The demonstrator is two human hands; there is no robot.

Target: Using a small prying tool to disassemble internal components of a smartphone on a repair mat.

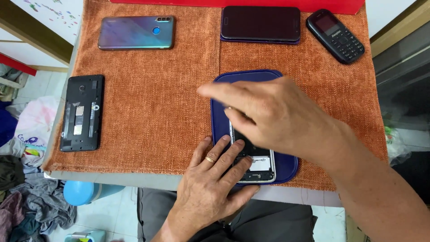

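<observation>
An opened smartphone with its back off lies on a dark blue tray at the near edge of the table. My left hand, a gold ring on one finger, rests flat on the phone's lower left side and presses it down. My right hand hovers over the phone's upper part, fingers bent together and the index finger stretched out to the left. It hides the top of the phone. Whether the right fingers pinch anything cannot be seen.
An orange woven cloth covers the table. On it lie a black phone without its back cover at left, a blue-green smartphone at the far left, a dark smartphone at the far middle and a black keypad phone at the far right. Clothes lie on the floor at left.
</observation>
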